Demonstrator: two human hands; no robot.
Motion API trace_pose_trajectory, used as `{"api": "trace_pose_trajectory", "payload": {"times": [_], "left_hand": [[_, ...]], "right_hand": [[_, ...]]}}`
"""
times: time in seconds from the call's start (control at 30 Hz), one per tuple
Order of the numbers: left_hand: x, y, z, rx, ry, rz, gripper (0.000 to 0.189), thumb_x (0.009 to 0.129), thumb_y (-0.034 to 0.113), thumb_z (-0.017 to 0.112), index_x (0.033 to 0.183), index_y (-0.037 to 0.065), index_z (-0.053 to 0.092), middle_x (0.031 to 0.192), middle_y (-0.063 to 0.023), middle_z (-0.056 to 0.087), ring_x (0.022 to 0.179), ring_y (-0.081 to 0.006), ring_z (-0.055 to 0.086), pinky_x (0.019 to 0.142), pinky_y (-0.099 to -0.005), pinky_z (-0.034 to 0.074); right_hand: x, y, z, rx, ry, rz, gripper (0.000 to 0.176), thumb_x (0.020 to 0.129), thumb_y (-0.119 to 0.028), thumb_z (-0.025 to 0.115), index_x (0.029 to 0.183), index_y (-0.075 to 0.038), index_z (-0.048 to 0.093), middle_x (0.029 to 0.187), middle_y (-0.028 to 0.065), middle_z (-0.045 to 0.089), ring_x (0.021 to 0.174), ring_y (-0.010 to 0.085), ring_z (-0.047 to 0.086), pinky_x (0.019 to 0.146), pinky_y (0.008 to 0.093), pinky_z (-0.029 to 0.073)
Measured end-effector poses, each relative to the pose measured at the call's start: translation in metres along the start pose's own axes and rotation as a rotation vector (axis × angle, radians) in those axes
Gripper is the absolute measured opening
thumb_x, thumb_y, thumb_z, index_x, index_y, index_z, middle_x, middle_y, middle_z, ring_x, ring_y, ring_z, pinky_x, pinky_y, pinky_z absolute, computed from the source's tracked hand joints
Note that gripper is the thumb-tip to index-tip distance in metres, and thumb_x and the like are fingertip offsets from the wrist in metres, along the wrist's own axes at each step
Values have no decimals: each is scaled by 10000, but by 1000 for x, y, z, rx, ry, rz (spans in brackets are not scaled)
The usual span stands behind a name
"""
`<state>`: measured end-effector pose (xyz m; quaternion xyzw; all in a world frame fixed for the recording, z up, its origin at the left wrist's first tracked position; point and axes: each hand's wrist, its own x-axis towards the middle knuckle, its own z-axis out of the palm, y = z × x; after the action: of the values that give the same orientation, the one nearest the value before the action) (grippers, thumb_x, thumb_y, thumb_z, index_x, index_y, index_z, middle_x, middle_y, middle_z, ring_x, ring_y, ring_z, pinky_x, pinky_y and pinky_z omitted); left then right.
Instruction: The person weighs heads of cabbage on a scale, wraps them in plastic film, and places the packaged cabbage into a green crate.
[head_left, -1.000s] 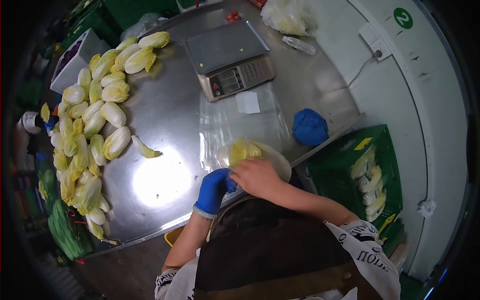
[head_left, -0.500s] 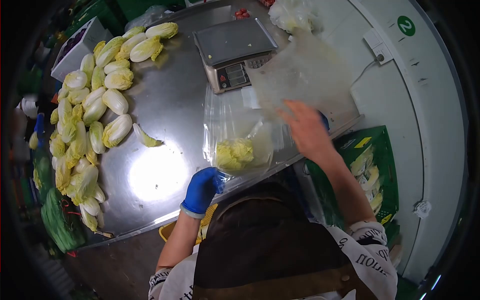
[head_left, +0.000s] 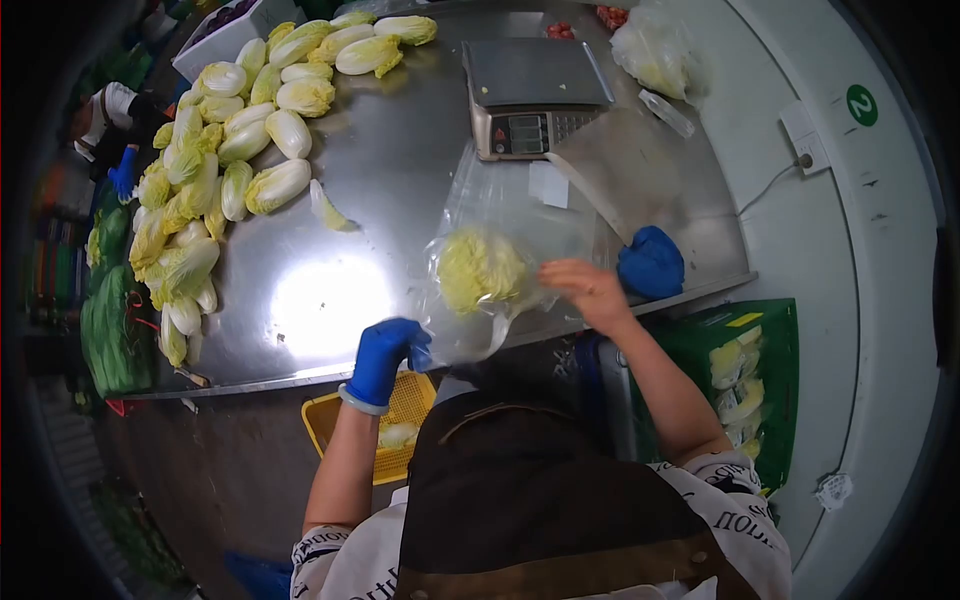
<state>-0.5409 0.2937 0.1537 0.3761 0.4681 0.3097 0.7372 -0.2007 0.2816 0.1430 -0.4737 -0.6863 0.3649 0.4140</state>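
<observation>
My left hand [head_left: 388, 358], in a blue glove, is closed on the lower left edge of a clear plastic bag [head_left: 480, 335] at the table's front edge. Inside the bag lies a pale yellow-green cabbage [head_left: 480, 270]. My right hand [head_left: 588, 290] is bare, its fingers stretched out toward the left, just right of the bagged cabbage. Whether its fingertips touch the bag cannot be made out. Farther right rests a crumpled blue glove [head_left: 651, 263]. Behind the bag, a sheet of thin film [head_left: 630, 165] spreads beside the scale [head_left: 535, 100].
Many cabbages [head_left: 290, 133] are piled along the left of the metal table [head_left: 390, 200], with a loose leaf [head_left: 328, 208] nearby. A green crate [head_left: 780, 370] with bagged cabbages stands lower right, a yellow basket [head_left: 320, 420] below the table. Another person [head_left: 115, 110] is at far left.
The view has shifted. My right hand has come down from the film to beside the bagged cabbage. The film lies lower, and the blue glove on the table is now uncovered.
</observation>
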Motion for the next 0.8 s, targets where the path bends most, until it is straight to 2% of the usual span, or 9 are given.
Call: {"api": "trace_pose_trajectory", "payload": {"times": [0.17,0.27,0.4,0.5,0.57,0.63,0.67,0.77,0.8], "left_hand": [[-32,-154,-8,352,98,-291,225,871,197,593,803,-7,661,665,-80,652,577,-131,601,548,-244,460],[-54,-196,-3,469,304,-185,211,848,218,644,870,9,664,710,-62,653,664,-140,627,602,-254,479],[-56,-168,22,-207,364,-461,363,901,381,538,1020,53,640,869,-49,652,827,-185,633,759,-267,475],[-53,-184,24,-215,124,-338,275,906,301,539,1008,70,648,892,-59,659,821,-200,634,749,-282,487],[-43,-229,0,197,46,28,191,874,160,566,1004,42,643,911,-82,665,824,-218,637,749,-302,497],[-49,-213,5,359,25,96,170,841,48,593,1004,15,630,899,-94,657,823,-223,637,760,-309,500],[-60,-189,14,804,-3,196,178,872,67,550,1012,-12,626,933,-97,662,847,-213,636,781,-308,497],[-57,-189,12,-234,169,-244,231,913,124,506,1045,-31,616,972,-115,662,870,-210,638,806,-308,495],[-59,-186,15,-176,118,-189,293,936,177,479,1073,-51,602,1021,-129,652,887,-209,638,827,-309,496]], "right_hand": [[-111,44,31,-416,-260,29,296,727,-27,610,1011,-80,672,1173,56,612,1147,275,517,952,378,425],[-142,33,37,-599,-221,32,381,720,6,555,1084,-76,632,1214,54,569,1128,266,509,931,370,427],[-120,-27,56,-488,-60,-124,335,720,-15,535,1044,-37,620,1079,86,602,1039,278,533,877,372,443],[-107,-39,115,-449,-234,-325,193,729,-99,570,918,-72,594,914,36,588,935,225,541,815,342,437],[-100,-39,150,-499,-336,-302,105,728,-117,584,823,-73,584,845,36,557,887,216,532,762,332,418],[-103,-18,180,-569,-490,-276,89,723,-132,600,789,-75,584,826,39,546,878,213,529,739,330,409],[-106,-17,185,-598,-579,-288,81,741,-143,620,776,-73,597,846,48,558,879,219,531,732,330,401],[-125,-29,169,-377,-613,-316,133,773,-188,631,753,-71,568,834,58,542,872,238,525,749,357,409],[-131,-34,162,-310,-576,-230,138,769,-191,639,766,-70,572,830,60,536,868,245,523,756,365,413]]}}
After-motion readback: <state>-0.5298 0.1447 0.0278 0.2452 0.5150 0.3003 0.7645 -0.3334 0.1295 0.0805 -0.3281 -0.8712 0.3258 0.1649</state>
